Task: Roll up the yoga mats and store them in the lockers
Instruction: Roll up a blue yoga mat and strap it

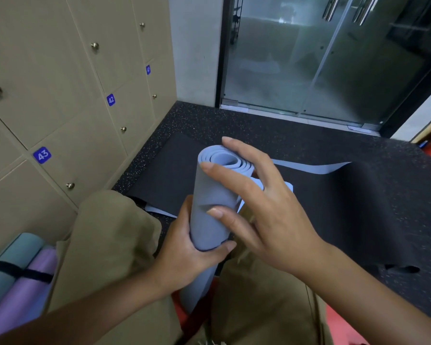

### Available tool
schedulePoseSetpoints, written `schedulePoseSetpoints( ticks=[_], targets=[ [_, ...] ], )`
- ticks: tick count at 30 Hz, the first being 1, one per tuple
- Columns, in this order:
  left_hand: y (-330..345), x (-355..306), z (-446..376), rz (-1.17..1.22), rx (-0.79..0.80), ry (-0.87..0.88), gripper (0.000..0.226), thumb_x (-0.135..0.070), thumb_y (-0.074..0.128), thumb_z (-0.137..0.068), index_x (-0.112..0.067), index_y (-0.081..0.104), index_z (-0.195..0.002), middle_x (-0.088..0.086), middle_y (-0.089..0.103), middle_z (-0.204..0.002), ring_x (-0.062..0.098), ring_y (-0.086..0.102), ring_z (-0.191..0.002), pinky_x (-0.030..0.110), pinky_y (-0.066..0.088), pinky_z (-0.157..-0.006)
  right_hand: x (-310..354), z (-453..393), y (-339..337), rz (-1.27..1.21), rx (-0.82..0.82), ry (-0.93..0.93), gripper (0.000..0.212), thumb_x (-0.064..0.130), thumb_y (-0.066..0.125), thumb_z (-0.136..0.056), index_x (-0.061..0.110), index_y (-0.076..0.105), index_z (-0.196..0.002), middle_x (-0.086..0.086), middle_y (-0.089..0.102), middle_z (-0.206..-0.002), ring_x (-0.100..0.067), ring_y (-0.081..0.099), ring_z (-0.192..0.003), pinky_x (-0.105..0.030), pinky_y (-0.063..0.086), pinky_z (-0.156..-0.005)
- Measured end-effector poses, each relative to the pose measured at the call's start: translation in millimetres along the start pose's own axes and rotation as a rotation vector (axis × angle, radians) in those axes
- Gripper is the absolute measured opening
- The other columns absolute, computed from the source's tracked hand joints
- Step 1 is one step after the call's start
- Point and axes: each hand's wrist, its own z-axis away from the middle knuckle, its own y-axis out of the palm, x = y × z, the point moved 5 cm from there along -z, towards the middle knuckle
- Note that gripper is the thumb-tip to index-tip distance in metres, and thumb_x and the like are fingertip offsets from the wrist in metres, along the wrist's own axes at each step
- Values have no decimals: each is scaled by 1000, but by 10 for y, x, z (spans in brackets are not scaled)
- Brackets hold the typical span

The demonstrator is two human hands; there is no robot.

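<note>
A grey-blue yoga mat [209, 207], rolled into a tube, stands nearly upright between my knees. My left hand [187, 252] grips the roll low down, fingers wrapped round it. My right hand [254, 202] lies against the upper part, its fingers spread and fairly straight over the roll's top and side. A black mat [334, 210] with a light underside lies unrolled on the floor behind. Beige lockers [67, 100] numbered 41, 42 and 43 stand shut on the left.
Two rolled mats, teal [13, 260] and purple [30, 287], lie strapped together at the lower left by the lockers. A glass sliding door [321, 58] closes the far side. A red mat [343, 322] lies under my legs. Dark speckled floor [271, 128] stretches ahead.
</note>
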Motion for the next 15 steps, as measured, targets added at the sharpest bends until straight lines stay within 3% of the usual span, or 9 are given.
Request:
schedulePoseSetpoints(
  ticks=[3, 5, 9, 12, 15],
  targets=[
    [66, 39, -23, 22, -13, -15, 69, -13, 87, -75, -24, 48, -130, -4, 67, -120, 21, 69, -110, 39, 60, -87, -47, 20, -33, -17, 2, 29, 47, 38, 55, -103, 29, 41, -147, -16, 34, -158, -26, 42, -143, -42, 49, -103],
    [108, 52, -40, 56, -11, -13, 70, -14, 88, -75, -26, 48, -131, -5, 67, -122, 19, 68, -112, 33, 59, -86, -80, 45, -54, -30, 9, 54, 47, 41, 52, -104, 30, 41, -148, -13, 32, -160, -22, 46, -139, -41, 50, -102],
    [177, 16, -107, 118, -3, 14, 69, -57, 87, -69, -51, 51, -127, -10, 65, -125, 16, 67, -114, 26, 56, -87, -172, 111, -156, -72, 6, 143, 44, 41, 47, -106, 37, 42, -149, -3, 32, -161, -15, 50, -129, -34, 49, -103],
    [253, 37, -221, 94, 29, 10, 75, -74, 81, -63, -45, 52, -126, -12, 66, -121, 16, 68, -111, 28, 57, -84, -237, 155, -303, -92, -47, 176, 42, 27, 54, -104, 28, 47, -146, -8, 39, -157, -12, 42, -142, -23, 40, -111],
    [330, -31, -408, 26, 95, 50, 78, -80, 77, -60, -39, 52, -122, -14, 67, -114, 13, 69, -104, 24, 56, -79, -323, 210, -511, -71, -118, 217, 44, 20, 60, -102, 21, 47, -143, -7, 44, -153, -15, 40, -146, -28, 39, -113]
  ],
)
